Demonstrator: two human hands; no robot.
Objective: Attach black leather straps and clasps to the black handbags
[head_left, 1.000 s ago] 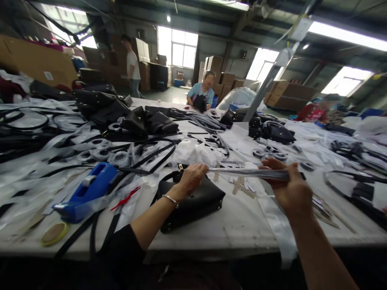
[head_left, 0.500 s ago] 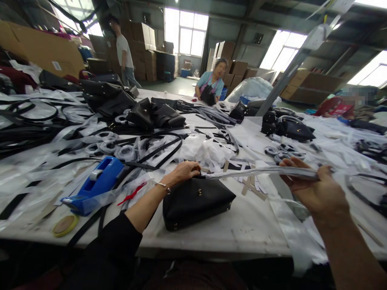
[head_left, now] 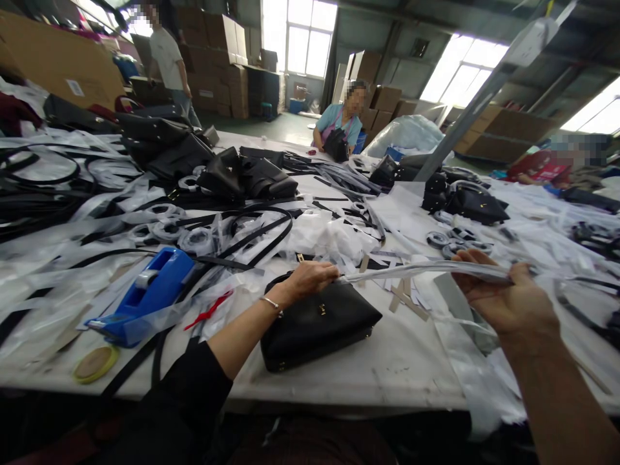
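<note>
A black handbag [head_left: 314, 329] with small gold fittings lies on the white table in front of me. Above its top edge, my left hand [head_left: 312, 281] is closed on the near end of a long strap [head_left: 402, 271] in pale plastic wrapping. The strap stretches to the right into my right hand [head_left: 508, 300]. There it lies across the palm, with the thumb over it and the fingers bent around its far side. Behind my left wrist a gold-coloured fitting [head_left: 301, 258] shows at the bag's back edge.
On the left are a blue tape dispenser [head_left: 148, 290], a yellow tape roll [head_left: 95, 363] and a red-handled tool [head_left: 209, 310]. Black bags [head_left: 242, 174], wrapped coils [head_left: 196, 239] and plastic film cover the table beyond. A slanted metal post [head_left: 450, 142] rises at right. Two people [head_left: 336, 126] are across the table; another walks behind.
My left hand has moved right along the bag's top edge, towards the strap's wrapped part. My right hand has hardly moved. The walking person in the background has shifted left in view.
</note>
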